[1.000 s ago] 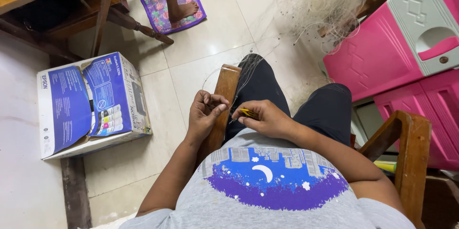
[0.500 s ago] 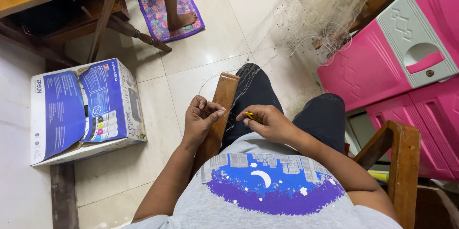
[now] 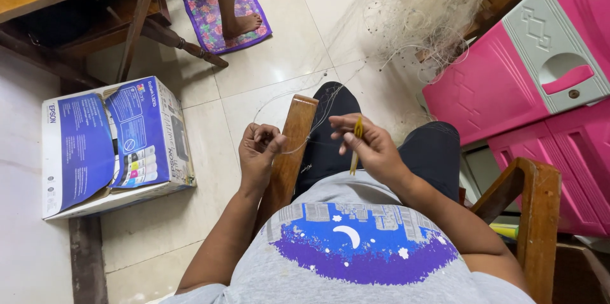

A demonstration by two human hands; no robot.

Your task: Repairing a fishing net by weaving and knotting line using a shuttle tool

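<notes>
I see my right hand (image 3: 375,148) pinching a yellow needle (image 3: 356,145) standing up and down; my left hand (image 3: 259,149) pinches thin thread (image 3: 298,149) just beside it; the net (image 3: 419,5) lies ahead.

A cardboard box (image 3: 114,145) sits on the floor (image 3: 286,56) at left. A mat (image 3: 225,8) lies far behind it. A plastic cabinet (image 3: 527,101) stands right.

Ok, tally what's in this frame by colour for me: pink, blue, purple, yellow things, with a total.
Pink: 1, the plastic cabinet
Blue: 1, the printer box
Purple: 1, the floor mat
Yellow: 1, the netting needle in the right hand
Total: 4
</notes>
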